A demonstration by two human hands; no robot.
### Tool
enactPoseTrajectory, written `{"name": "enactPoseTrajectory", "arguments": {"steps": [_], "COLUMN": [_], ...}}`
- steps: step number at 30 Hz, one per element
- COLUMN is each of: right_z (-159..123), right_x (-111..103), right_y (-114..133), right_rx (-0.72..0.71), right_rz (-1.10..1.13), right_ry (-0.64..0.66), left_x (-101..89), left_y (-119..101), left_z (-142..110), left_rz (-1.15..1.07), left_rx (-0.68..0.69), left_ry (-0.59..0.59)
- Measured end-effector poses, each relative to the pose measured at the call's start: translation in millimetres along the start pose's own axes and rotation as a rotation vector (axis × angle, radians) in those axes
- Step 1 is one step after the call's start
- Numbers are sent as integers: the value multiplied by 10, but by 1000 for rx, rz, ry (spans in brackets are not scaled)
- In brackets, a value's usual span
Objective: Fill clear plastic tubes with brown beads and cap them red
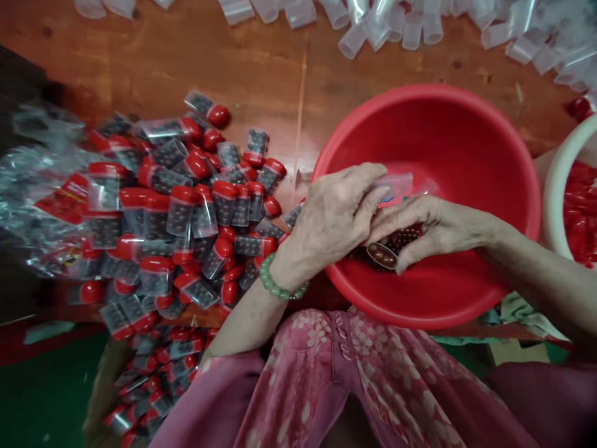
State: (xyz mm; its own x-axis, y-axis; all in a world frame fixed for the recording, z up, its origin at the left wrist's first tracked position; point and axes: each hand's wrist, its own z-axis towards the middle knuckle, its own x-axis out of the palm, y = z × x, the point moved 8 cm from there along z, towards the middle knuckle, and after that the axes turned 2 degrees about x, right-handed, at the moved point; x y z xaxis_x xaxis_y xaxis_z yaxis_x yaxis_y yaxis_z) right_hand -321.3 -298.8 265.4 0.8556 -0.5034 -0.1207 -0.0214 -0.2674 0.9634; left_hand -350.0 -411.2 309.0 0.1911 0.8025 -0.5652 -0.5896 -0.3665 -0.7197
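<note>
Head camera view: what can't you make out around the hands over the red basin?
Head view: the left hand hides one end of the clear tube.
Head view: the right hand covers part of the small scoop and the brown beads, so their number cannot be told.
Head view: the top edge cuts off the empty clear tubes.
Head view: the right edge cuts off the white bowl.
Head view: blur obscures the plastic bag.
</note>
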Motion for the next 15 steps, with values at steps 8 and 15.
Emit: {"name": "enactPoseTrajectory", "arguments": {"steps": [8, 15], "right_z": [-202, -280], "right_x": [-179, -358], "right_y": [91, 324], "right_rx": [-62, -189], "right_rz": [197, 182], "right_ry": [-221, -412], "left_x": [355, 380], "left_y": [136, -132], "left_z": [-22, -223], "left_rz": [-619, -874], "left_rx": [-330, -398], "left_ry": [297, 349]}}
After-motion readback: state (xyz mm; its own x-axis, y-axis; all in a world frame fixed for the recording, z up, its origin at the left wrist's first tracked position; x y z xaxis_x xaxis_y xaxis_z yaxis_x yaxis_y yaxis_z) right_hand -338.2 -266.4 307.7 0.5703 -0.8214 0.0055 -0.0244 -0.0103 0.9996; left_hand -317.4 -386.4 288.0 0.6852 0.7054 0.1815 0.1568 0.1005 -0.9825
